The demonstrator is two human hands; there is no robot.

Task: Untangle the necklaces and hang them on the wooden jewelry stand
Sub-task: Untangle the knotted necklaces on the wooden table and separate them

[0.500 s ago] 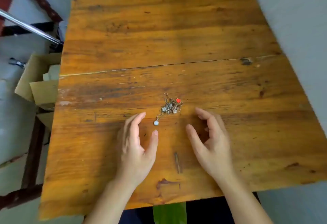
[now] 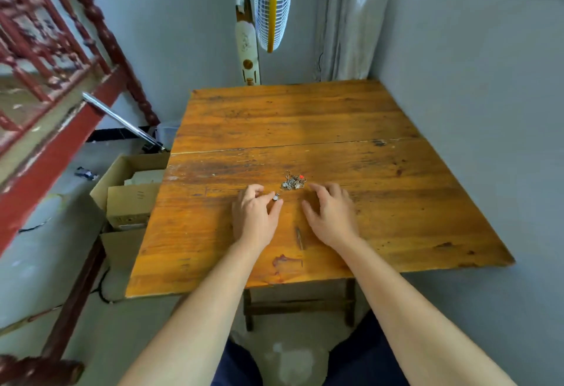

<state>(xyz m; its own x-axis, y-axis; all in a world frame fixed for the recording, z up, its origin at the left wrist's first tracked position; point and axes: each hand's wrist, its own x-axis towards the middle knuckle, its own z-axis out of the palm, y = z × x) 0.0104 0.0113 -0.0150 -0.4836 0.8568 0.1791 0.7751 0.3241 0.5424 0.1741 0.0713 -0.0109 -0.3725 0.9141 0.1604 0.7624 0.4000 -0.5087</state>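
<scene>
My left hand (image 2: 254, 214) lies palm-down on the table (image 2: 396, 202), its fingers (image 2: 256, 191) curled in and the thumb reaching forward. The thumb tip sits right against a small pale pendant (image 2: 275, 198). I cannot tell whether I am pinching it or only touching it. My right hand (image 2: 331, 217) is just to the 3 o'clock side, apart from the left, with its fingers spread and lightly bent, holding nothing. Its fingertips stop just short of the necklaces (image 2: 293, 182).

The necklaces are a small knotted heap of thin silvery chain, at 12 o'clock from the gap between my hands and near the middle of the table. A red bead (image 2: 301, 177) shows at the heap's 2 o'clock edge. One strand trails out toward 7 o'clock and ends in the pale pendant, so the long axis runs from the red bead down to my left thumb.

The table is worn orange-brown planks with a seam (image 2: 274, 146) running across at 12 o'clock from the heap. At 6 o'clock from the heap there is a dark gouge (image 2: 299, 237) between my wrists. Grey walls close in at 12 and 3 o'clock. A standing fan (image 2: 271, 4) and a pale curtain (image 2: 345, 19) rise beyond the far edge. Cardboard boxes (image 2: 131, 199) sit on the grey floor at 9 o'clock, and a red carved wooden frame (image 2: 45, 50) stands at 10 o'clock.
</scene>
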